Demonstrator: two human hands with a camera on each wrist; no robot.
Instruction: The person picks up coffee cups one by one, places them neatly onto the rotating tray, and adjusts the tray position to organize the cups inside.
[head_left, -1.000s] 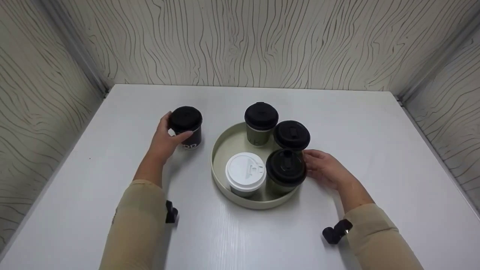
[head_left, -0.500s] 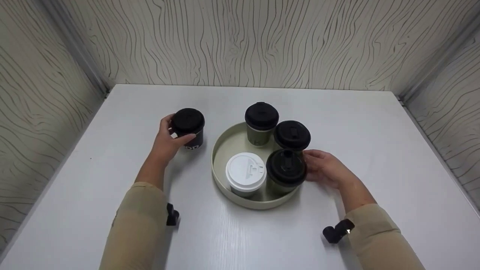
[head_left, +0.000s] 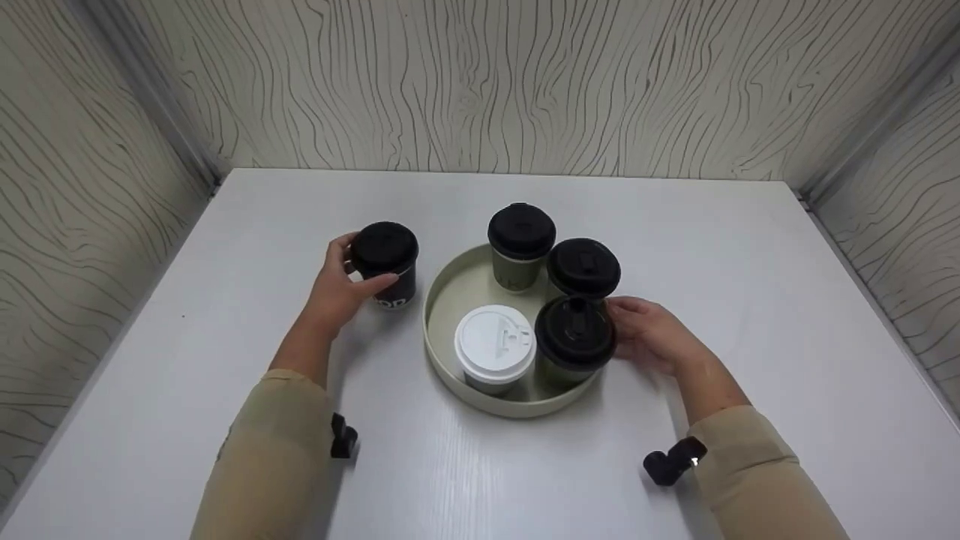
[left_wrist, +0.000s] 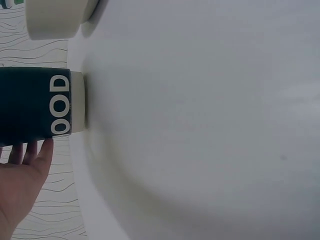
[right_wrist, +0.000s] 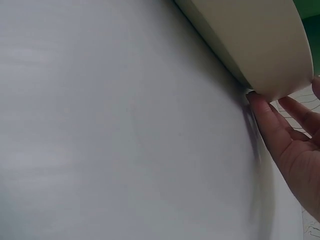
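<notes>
In the head view my left hand [head_left: 337, 289] holds a dark paper coffee cup [head_left: 397, 291] with a black lid, thumb across its near side. White letters run round the base of this upright cup [left_wrist: 30, 105] in the left wrist view; I cannot tell if it touches the table. The cup is just left of a round pale green tray [head_left: 450, 292]. My right hand [head_left: 651, 335] touches the tray's right side; in the right wrist view its mostly straight fingers lie against the outer tray wall [right_wrist: 265, 45]. Lidded cups partly hide those fingertips in the head view.
Inside the tray stand a white-lidded cup [head_left: 495, 345] at the front left, a black-lidded cup [head_left: 576, 334] at the front right, another black-lidded cup [head_left: 583, 268] behind it, and a green black-lidded cup [head_left: 520, 247] at the back. Patterned walls [head_left: 480, 90] border the white table [head_left: 450, 480].
My left hand has moved the dark cup a little to the right and nearer to me, closer to the tray. My right hand stays almost still at the tray's side.
</notes>
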